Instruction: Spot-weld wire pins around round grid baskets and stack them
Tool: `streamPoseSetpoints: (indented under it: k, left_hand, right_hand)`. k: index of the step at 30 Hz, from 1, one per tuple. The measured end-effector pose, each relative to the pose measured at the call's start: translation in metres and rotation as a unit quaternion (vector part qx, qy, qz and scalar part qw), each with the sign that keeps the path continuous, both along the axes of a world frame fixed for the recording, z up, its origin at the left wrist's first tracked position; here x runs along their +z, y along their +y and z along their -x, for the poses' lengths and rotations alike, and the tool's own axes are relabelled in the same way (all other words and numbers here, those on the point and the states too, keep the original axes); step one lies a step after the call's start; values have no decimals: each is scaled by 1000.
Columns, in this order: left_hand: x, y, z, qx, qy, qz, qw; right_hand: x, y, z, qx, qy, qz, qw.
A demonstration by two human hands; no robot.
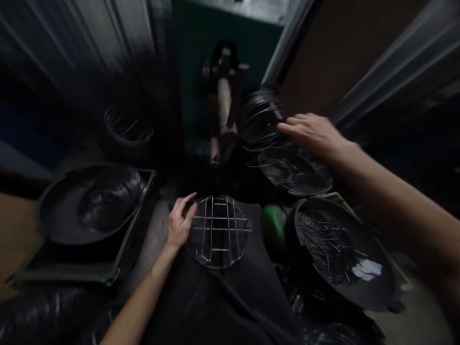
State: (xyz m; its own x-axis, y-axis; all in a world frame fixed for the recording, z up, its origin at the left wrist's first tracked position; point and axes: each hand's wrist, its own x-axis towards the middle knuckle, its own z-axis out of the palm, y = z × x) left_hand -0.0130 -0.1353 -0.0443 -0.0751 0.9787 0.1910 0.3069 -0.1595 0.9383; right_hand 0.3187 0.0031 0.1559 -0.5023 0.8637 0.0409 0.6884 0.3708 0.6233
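Head view: round wire rack (223, 229) on the dark cloth (223, 306) over the person's lap. Should be light and stiff, probably slick, thin bars likely bendable; outer ring looks the best hold. Left hand (179, 221) at the ring's left side, thumb and index finger curved (can't tell if that grip is pinching wire or just resting). Right hand (311, 132) stretched out by a loose wire coil (257, 122), fingers together; blur, so can't tell if its grip has anything.

Around: left pan (59, 215) on a stand; right pan (377, 287) with short wire bits (323, 249), green object (273, 223) beside it. Pale post (224, 98) ahead; it and the right pan crowd the reach.
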Motion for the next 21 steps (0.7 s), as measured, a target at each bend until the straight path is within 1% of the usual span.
streamPoseSetpoints:
  k: [2,4,5,6,7,8,9,10,12,13,14,15,16,18,20,21]
  left_hand:
    - [32,0,1,-48,-25,-22,998]
    - [63,2,-4,-108,-58,-40,992]
    - [75,2,-9,-139,-76,-36,987]
    - [84,0,-14,-162,-94,-27,982]
    - [91,-4,-19,-174,-111,-16,978]
    - [93,-8,-22,-171,-129,-3,977]
    - [92,-13,-24,-154,-151,8,976]
    - [87,-18,-24,-124,-178,18,976]
    - [69,-25,-19,-58,-230,44,971]
    - [59,-26,-15,-31,-245,63,967]
    - [48,-27,-11,-12,-246,83,966]
    - [38,-27,-7,0,-224,100,969]
    - [29,-26,-3,9,-179,111,977]
    - [16,-24,2,23,-44,106,993]
    - [10,-21,4,33,93,89,991]
    - [9,-20,3,36,142,85,986]
  right_hand:
    - [1,-36,6,59,49,1,997]
    - [1,-65,26,108,134,22,985]
    - [-1,-75,40,132,180,44,974]
    - [-4,-83,55,154,225,73,959]
    - [-11,-88,69,170,271,106,942]
    - [-20,-91,81,178,325,135,919]
    - [-31,-93,91,177,387,156,891]
    - [-46,-96,97,164,453,168,860]
    - [-81,-105,100,105,568,169,798]
    - [-99,-110,98,66,606,161,776]
    - [-118,-116,95,25,626,151,765]
    - [-135,-122,92,-14,630,139,764]
    - [-150,-126,89,-47,623,126,771]
    - [-174,-130,89,-93,590,106,795]
    - [-188,-127,92,-125,548,105,820]
    - [-192,-124,94,-139,531,112,828]
